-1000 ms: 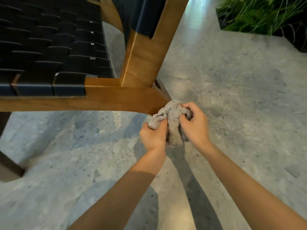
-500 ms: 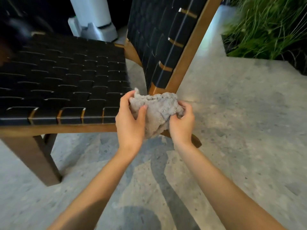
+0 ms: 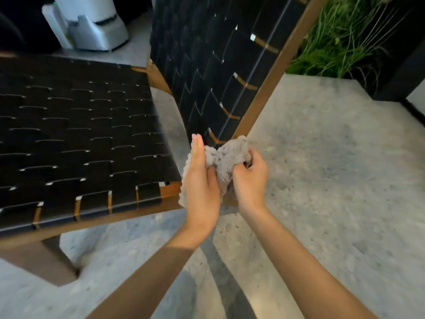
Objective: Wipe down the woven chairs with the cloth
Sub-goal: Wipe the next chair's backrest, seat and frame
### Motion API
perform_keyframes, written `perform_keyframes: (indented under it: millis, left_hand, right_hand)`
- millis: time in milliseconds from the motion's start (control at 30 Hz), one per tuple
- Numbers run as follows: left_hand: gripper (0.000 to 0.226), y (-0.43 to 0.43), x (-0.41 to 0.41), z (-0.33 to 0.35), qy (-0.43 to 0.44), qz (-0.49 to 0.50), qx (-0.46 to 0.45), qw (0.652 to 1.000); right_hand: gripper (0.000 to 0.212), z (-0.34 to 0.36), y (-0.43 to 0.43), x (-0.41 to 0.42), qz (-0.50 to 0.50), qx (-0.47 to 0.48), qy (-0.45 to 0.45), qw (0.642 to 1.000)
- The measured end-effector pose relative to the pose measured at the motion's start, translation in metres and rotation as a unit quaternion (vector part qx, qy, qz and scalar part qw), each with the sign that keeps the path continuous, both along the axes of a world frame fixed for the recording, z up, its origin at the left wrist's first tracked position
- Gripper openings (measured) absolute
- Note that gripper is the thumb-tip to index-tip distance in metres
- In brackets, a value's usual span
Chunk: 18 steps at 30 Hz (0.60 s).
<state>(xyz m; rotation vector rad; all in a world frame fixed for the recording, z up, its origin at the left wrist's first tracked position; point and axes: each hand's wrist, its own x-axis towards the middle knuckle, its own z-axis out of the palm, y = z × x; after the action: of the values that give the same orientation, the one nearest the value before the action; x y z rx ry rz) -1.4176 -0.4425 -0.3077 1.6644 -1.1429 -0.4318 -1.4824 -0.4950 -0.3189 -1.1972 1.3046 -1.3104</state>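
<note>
**Head camera: both hands are gathering the cloth at the seat corner, and no wiping is showing**

Head camera is looking down on a person's two bare forearms reaching forward. The cloth (image 3: pixel 226 155), grey and fluffy, is sitting bunched between the hands, in front of the near right corner of the woven chair (image 3: pixel 80 134), just below the foot of its backrest (image 3: pixel 218 65). Whether it is touching the wooden frame (image 3: pixel 170 192) there is not clear.

The left hand (image 3: pixel 200 180) is holding the cloth's left side, fingers lying straight up along it and the thumb pressing into the folds. The right hand (image 3: pixel 250 178) is gripping the right side with curled fingers. The two hands are working close together, almost touching.

By my reading, the person is regathering the cloth rather than wiping. Nothing on the black straps is telling wiped from unwiped, so progress cannot be judged; the broad seat and the tilted backrest both seem to be waiting.

A white appliance (image 3: pixel 92 26) is standing on the speckled floor (image 3: pixel 322 180) at far left, and green plants (image 3: pixel 345 38) are growing at far right.
</note>
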Motion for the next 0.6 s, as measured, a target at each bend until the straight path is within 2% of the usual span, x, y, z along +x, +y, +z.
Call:
perform_keyframes:
  millis: [100, 200, 267, 333, 467, 600]
  left_hand:
    - [0.065, -0.007, -0.001, 0.028, 0.033, -0.039, 0.012, 0.999]
    - [0.062, -0.007, -0.004, 0.054, 0.073, -0.056, 0.039, 0.995]
    - [0.057, -0.005, -0.008, 0.078, 0.134, -0.066, 0.068, 0.986]
    - [0.054, -0.008, -0.016, 0.110, 0.191, -0.058, 0.053, 0.978]
    - [0.048, -0.042, -0.028, 0.187, 0.226, -0.052, 0.025, 0.973]
    - [0.049, -0.073, -0.041, 0.276, 0.199, -0.085, 0.032, 0.976]
  right_hand:
    - [0.026, 0.043, -0.004, -0.006, -0.032, -0.022, 0.000, 0.999]
    - [0.030, 0.083, -0.006, -0.013, -0.050, 0.001, 0.037, 0.998]
    - [0.030, 0.109, -0.007, -0.018, -0.068, 0.023, 0.062, 0.996]
    - [0.031, 0.136, -0.009, -0.023, -0.097, 0.035, 0.070, 0.992]
    - [0.026, 0.198, -0.021, -0.031, -0.146, 0.036, 0.057, 0.987]
    - [0.019, 0.277, -0.037, -0.046, -0.177, 0.038, 0.049, 0.982]
